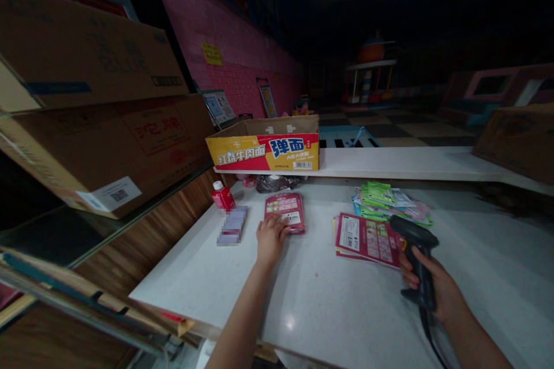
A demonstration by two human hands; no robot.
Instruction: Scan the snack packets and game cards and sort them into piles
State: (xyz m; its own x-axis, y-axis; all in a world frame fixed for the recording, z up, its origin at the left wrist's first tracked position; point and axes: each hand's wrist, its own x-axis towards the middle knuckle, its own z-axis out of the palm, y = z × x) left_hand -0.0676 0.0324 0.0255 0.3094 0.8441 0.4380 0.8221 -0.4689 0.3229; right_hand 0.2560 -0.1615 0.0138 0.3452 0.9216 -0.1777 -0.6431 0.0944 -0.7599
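Observation:
My left hand (270,239) rests on the near edge of a small stack of red packets (286,211) on the white counter (303,294), fingers curled onto it. My right hand (437,288) is wrapped round the grip of a black handheld barcode scanner (416,253), whose head points at a second pile of red packets (366,239) lying just left of it. A cable hangs from the scanner's handle.
Green and pastel packets (387,199) lie behind the red pile. A red bottle (222,196), a blurred stack of cards (232,225) and a dark bag (277,183) sit at the left. A yellow open carton (266,144) stands on the raised shelf; large cardboard boxes (108,150) line the left.

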